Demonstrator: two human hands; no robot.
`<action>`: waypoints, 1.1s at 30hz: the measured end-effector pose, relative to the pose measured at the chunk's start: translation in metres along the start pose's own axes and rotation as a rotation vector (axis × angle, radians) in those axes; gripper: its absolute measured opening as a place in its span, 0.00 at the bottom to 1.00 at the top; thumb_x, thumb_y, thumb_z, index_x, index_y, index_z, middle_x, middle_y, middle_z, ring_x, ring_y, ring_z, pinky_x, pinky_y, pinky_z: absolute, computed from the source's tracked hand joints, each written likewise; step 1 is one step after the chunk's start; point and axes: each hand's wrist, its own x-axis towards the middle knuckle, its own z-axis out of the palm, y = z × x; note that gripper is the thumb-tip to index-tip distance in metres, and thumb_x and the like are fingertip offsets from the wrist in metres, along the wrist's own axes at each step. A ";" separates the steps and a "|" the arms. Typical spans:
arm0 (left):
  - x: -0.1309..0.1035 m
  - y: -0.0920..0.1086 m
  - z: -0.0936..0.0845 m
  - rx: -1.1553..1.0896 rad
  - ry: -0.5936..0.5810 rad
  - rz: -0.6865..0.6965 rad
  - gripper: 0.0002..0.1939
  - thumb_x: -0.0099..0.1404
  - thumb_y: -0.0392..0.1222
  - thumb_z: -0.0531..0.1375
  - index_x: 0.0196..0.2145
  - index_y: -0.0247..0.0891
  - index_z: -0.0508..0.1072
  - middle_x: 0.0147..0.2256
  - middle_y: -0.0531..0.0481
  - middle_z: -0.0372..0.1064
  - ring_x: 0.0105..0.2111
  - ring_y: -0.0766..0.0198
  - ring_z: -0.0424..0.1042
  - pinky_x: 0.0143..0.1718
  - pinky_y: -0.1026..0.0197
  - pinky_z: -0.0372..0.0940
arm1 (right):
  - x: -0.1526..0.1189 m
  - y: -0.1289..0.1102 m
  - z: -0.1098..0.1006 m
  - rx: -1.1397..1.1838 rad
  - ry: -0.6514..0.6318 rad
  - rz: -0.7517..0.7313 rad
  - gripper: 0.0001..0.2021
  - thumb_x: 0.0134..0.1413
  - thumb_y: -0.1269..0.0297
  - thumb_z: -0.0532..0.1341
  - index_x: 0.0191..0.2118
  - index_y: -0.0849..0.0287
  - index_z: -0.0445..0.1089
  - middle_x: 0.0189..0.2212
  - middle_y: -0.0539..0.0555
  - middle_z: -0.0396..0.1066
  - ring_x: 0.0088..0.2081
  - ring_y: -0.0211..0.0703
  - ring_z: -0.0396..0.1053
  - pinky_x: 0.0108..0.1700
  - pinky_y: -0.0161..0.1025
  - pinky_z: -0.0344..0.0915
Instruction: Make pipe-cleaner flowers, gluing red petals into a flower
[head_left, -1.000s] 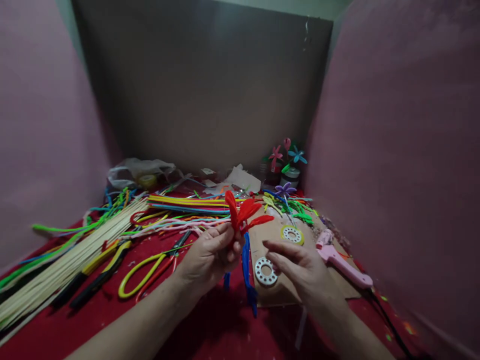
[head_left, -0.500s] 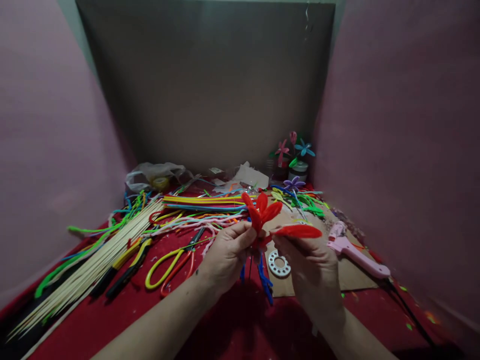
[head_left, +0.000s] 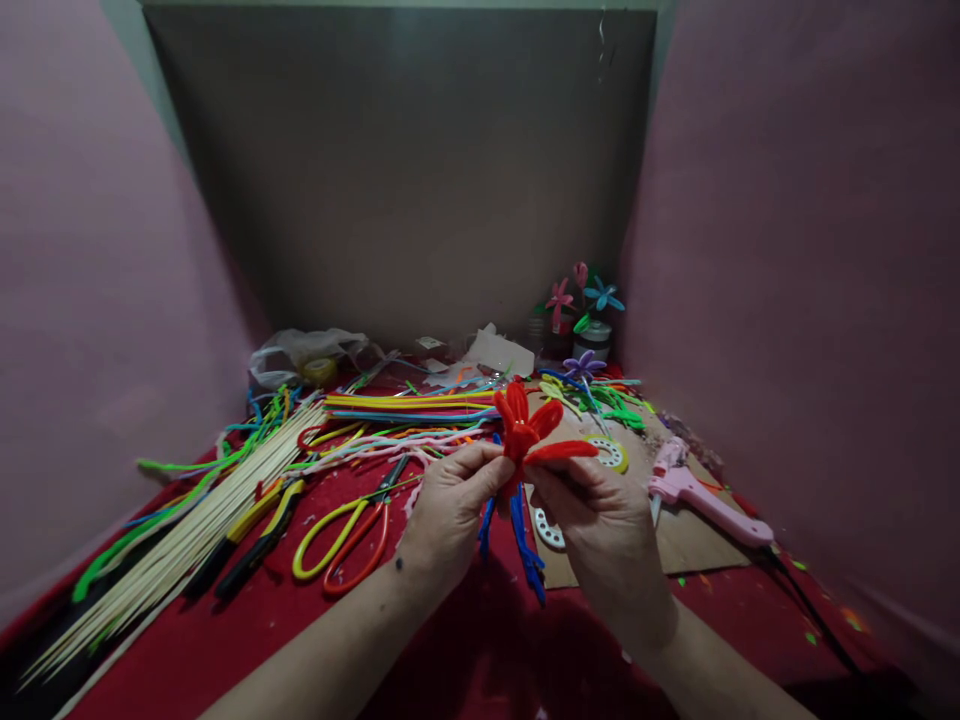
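Between my two hands is a red pipe-cleaner flower (head_left: 519, 425) with several upright petals and small pale bits at its centre. My left hand (head_left: 457, 500) is closed, thumb and fingers pinching the flower's base. My right hand (head_left: 600, 515) pinches the inner end of a long red petal (head_left: 562, 453), which points right and meets the flower's side. Whether that petal is fixed there I cannot tell. Behind and below the hands, blue pipe-cleaner pieces (head_left: 527, 550) lie on the red cloth. A white ring with holes (head_left: 550, 530) is partly hidden by my right hand.
A pink glue gun (head_left: 705, 495) rests on the cardboard (head_left: 705, 550) at right. Left are scissors (head_left: 356, 550), yellow-black pliers (head_left: 259, 530) and thin wooden sticks (head_left: 195, 520). Pipe cleaners (head_left: 412, 402) lie behind. Finished flowers (head_left: 602, 295) stand in jars at the back right.
My right hand has moved left, bringing the long red petal from apart to against the flower. The left hand still pinches the flower's base. The view has shifted slightly.
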 end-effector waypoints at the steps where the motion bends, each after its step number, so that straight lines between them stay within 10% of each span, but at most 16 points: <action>1: 0.000 0.000 -0.001 -0.005 -0.004 0.001 0.08 0.56 0.41 0.61 0.25 0.33 0.72 0.22 0.53 0.61 0.23 0.71 0.57 0.26 0.66 0.53 | 0.000 -0.001 0.001 0.003 -0.004 0.006 0.04 0.48 0.68 0.61 0.28 0.56 0.73 0.21 0.46 0.67 0.23 0.32 0.61 0.27 0.30 0.60; 33: 0.003 0.007 -0.008 -0.067 -0.177 -0.118 0.09 0.48 0.41 0.65 0.21 0.32 0.72 0.20 0.52 0.62 0.20 0.72 0.56 0.23 0.67 0.52 | 0.017 -0.005 -0.010 0.213 -0.237 0.122 0.04 0.40 0.66 0.67 0.28 0.55 0.76 0.26 0.49 0.70 0.31 0.38 0.65 0.37 0.38 0.63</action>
